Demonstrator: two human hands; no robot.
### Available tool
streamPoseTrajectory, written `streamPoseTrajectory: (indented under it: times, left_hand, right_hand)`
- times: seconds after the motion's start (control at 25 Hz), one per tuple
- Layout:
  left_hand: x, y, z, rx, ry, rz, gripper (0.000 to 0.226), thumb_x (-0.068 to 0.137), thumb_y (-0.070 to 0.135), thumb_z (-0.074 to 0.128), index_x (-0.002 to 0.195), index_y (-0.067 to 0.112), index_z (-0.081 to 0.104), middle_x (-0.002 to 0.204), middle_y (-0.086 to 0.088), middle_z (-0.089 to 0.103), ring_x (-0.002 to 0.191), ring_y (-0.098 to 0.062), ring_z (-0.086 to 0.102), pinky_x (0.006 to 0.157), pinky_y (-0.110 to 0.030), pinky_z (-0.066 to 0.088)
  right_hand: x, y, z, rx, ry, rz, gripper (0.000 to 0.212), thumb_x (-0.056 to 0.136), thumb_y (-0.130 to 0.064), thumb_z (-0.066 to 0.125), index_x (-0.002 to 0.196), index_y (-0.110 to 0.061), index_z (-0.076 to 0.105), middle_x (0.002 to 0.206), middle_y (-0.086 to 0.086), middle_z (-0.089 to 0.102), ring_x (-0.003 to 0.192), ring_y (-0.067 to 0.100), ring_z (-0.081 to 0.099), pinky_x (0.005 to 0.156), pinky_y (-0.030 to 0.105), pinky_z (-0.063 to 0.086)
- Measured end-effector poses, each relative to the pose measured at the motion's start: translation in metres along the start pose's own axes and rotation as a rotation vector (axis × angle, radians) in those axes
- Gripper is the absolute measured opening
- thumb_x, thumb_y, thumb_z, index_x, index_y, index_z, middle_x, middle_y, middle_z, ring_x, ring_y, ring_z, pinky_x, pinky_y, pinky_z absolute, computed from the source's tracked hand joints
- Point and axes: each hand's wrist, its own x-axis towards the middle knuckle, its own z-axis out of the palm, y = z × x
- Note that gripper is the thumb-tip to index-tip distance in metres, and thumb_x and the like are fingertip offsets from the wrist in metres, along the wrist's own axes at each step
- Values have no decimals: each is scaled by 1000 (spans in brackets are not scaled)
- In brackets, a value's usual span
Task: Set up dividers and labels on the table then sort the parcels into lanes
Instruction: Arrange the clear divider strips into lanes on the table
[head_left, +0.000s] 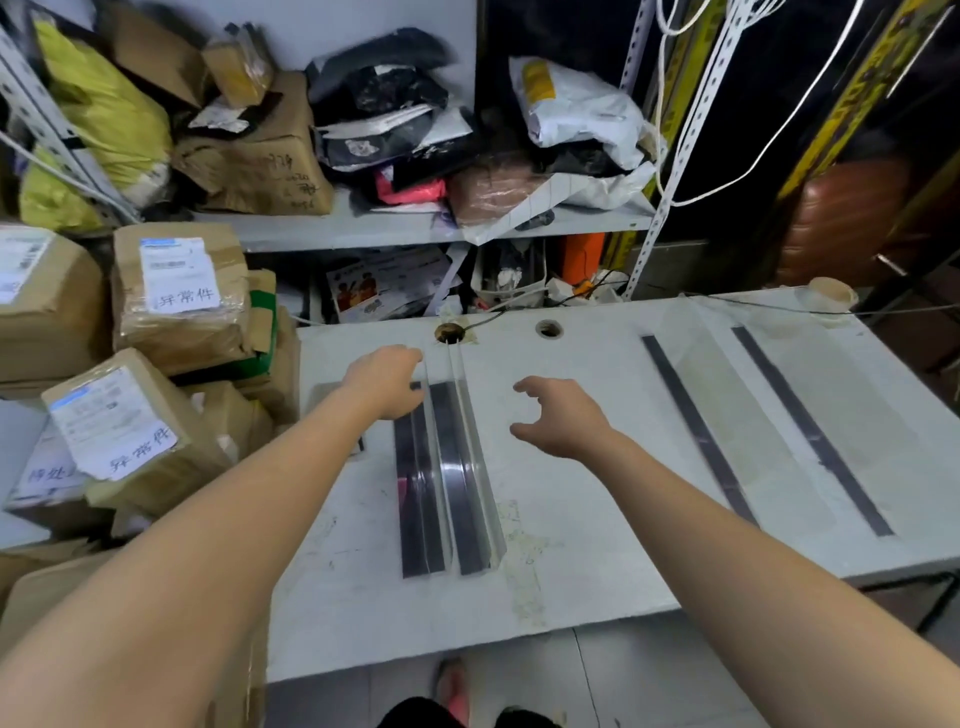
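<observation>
Left hand: reaches to the far end of the pair of dividers. Its fingertips sit at the leftmost upright, hidden behind the knuckles, so it cannot be told whether they pinch or merely touch.

Right hand: hovers over the counter, fingers spread and loosely curved, holding nothing, just to the right of the pair and not touching it.

Pair of dividers: clear angled sections with dark base strips, side by side and nearly touching. The long axis runs from the near counter edge toward the cable hole. The left hand is nearer; the right hand lies off to the pair's right.

Judgement: the pair likely needs spreading sideways, across its long axis.

Two further dividers lie roughly parallel at counter right, well apart. Parcels are stacked beside the counter at left, unsorted. Lane labels not made out.
</observation>
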Motion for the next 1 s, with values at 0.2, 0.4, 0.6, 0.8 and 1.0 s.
streamPoseTrajectory:
  times: [0.2, 0.4, 0.6, 0.8, 1.0]
  left_hand:
    - [-5, 6, 14, 32, -26, -11, 49, 95, 34, 61, 137, 11, 54, 131, -10, 57, 114, -31, 58, 90, -42, 51]
    - [21, 6, 30, 4, 11, 95, 42, 95, 32, 60, 131, 10, 57, 124, -9, 57, 113, -31, 56, 90, -42, 51]
    - [59, 9, 45, -29, 45, 326, 33, 93, 19, 56, 125, 10, 62, 120, -6, 57, 112, -30, 55, 87, -41, 49]
    - [86, 3, 47, 72, 121, 568, 30, 81, 11, 67, 111, 13, 65, 111, -3, 54, 99, -28, 52, 73, -35, 42]
    - [96, -5, 41, 4, 29, 701, 22, 82, 14, 71, 101, 19, 61, 102, 3, 53, 101, -21, 50, 77, -36, 46]
  right_hand:
    - [-8, 4, 34, 104, -86, -2, 63, 86, -37, 75, 144, -27, 53, 142, 0, 59, 126, 20, 59, 97, 36, 54]
    - [-9, 5, 60, 196, -124, 57, 61, 85, -38, 77, 141, -25, 57, 137, -1, 63, 120, 18, 62, 99, 37, 53]
    - [-7, -2, 78, 303, -124, 164, 56, 81, -28, 78, 134, -23, 63, 129, -4, 67, 103, 13, 68, 92, 34, 57]
    - [-6, -13, 84, 379, -96, 308, 52, 73, -15, 76, 124, -20, 69, 111, -3, 72, 84, 14, 72, 67, 26, 58]
    - [-17, -22, 90, 411, -124, 344, 49, 72, -13, 76, 119, -24, 71, 101, -8, 72, 80, 12, 72, 62, 22, 58]
